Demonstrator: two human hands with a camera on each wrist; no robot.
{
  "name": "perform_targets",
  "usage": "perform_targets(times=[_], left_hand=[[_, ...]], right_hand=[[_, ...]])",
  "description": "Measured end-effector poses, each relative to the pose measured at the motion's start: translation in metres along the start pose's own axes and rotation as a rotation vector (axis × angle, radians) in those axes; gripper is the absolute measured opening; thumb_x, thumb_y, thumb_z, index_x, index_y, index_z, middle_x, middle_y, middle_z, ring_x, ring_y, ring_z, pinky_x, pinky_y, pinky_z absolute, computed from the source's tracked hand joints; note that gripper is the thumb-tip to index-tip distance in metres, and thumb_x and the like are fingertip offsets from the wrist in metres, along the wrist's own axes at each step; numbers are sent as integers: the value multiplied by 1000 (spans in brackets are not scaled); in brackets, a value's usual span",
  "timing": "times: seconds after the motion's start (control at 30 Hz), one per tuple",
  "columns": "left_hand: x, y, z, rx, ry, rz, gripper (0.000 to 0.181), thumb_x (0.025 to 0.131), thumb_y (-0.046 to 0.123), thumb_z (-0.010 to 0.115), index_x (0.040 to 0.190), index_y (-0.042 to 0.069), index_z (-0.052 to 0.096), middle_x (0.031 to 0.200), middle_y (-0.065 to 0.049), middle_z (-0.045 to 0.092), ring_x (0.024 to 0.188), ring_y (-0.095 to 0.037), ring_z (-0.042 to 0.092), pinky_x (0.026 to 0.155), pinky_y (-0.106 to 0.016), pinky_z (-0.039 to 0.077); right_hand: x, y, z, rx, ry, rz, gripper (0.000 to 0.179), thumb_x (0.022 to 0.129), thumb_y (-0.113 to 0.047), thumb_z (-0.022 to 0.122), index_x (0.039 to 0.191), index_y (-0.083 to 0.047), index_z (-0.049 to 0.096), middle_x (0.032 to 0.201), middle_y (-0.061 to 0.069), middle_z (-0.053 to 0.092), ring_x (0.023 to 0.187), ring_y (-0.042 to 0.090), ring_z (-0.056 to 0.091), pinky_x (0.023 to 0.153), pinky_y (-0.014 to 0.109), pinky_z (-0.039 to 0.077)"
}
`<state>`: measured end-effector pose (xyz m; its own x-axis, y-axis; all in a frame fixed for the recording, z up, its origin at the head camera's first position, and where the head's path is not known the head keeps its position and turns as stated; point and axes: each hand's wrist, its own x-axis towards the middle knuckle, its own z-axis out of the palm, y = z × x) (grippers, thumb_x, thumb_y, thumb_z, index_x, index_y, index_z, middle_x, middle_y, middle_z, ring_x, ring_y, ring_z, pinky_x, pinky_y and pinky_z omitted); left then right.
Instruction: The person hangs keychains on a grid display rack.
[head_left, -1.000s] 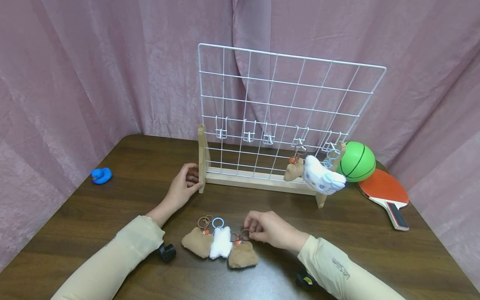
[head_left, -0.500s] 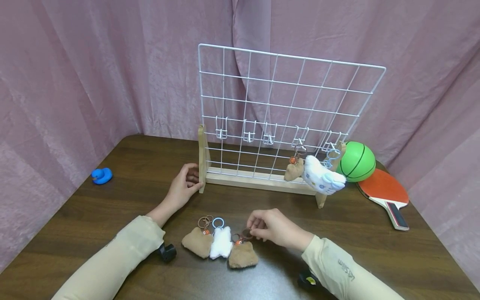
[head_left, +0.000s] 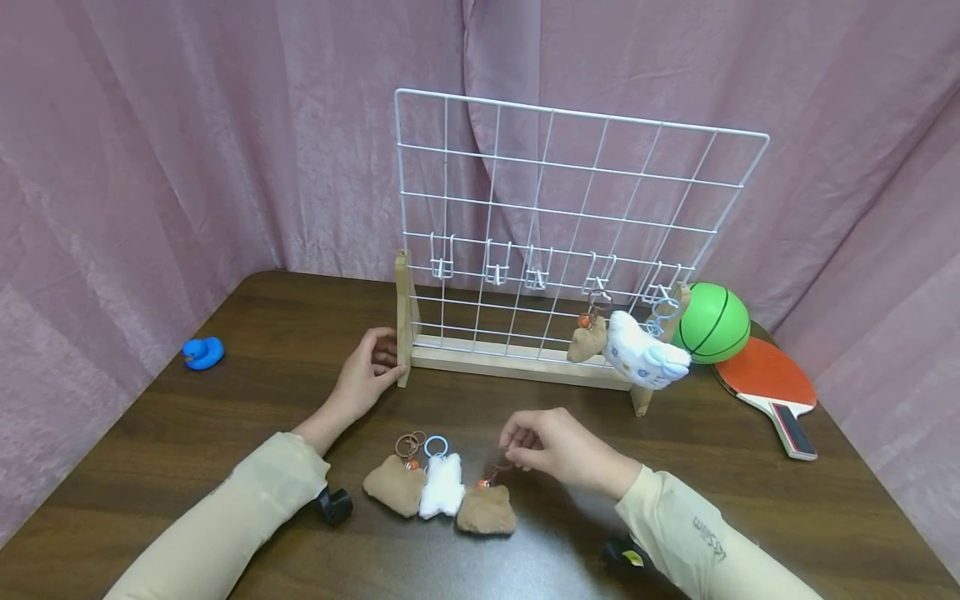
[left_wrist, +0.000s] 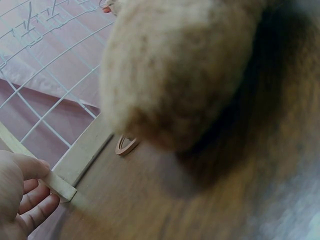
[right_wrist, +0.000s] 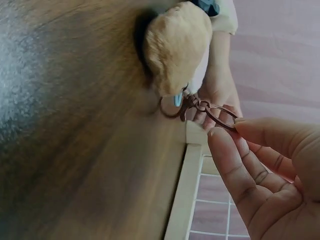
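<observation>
My right hand (head_left: 566,448) pinches the bronze key ring (right_wrist: 220,121) of a brown plush keychain (head_left: 486,510) between thumb and forefinger. The ring is raised, while the plush body lies on the table with an orange bell at its top. To its left lie a white plush keychain (head_left: 442,486) with a blue ring and another brown plush keychain (head_left: 395,486). My left hand (head_left: 366,372) grips the left wooden post (head_left: 403,312) of a white wire grid rack (head_left: 525,360), thumb in front and fingers behind.
Several white hooks (head_left: 496,273) line the grid. From the two rightmost hang a small brown plush keychain (head_left: 587,342) and a white plush keychain (head_left: 647,354) with a blue bow. A green ball (head_left: 712,323) and a red table tennis paddle (head_left: 768,375) sit right; a blue rubber duck (head_left: 203,353) sits left.
My right hand has drawn slightly right and away from me, raising the key ring off the table. The left hand stays on the post.
</observation>
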<state>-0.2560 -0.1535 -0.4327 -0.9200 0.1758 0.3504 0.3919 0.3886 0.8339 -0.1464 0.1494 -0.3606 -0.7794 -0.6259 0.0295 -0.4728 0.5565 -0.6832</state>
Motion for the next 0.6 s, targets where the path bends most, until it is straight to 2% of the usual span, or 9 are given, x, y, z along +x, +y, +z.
perform_targets(times=[0.3, 0.53, 0.6], left_hand=[[-1, 5, 0, 21, -4, -15, 53, 85, -2, 68, 131, -1, 41, 110, -25, 59, 97, -34, 62, 74, -20, 53], [-6, 30, -3, 35, -8, -30, 51, 84, -10, 65, 129, -8, 40, 110, -31, 57, 97, -41, 61, 77, -30, 55], [-6, 31, -3, 36, -7, -27, 51, 84, -10, 65, 129, -8, 40, 110, -30, 57, 97, -41, 61, 77, -29, 55]], right_hand=[[-2, -4, -9, -39, 24, -35, 5, 88, -5, 64, 93, -7, 65, 80, 1, 69, 66, 0, 61, 62, 18, 54], [-5, -10, -18, -56, 22, -38, 6, 88, -6, 65, 94, -6, 66, 80, 0, 70, 69, 0, 62, 65, 18, 54], [-5, -11, -21, -72, 26, -48, 6, 88, -6, 65, 94, -7, 66, 81, 0, 70, 69, -1, 61, 65, 18, 54]])
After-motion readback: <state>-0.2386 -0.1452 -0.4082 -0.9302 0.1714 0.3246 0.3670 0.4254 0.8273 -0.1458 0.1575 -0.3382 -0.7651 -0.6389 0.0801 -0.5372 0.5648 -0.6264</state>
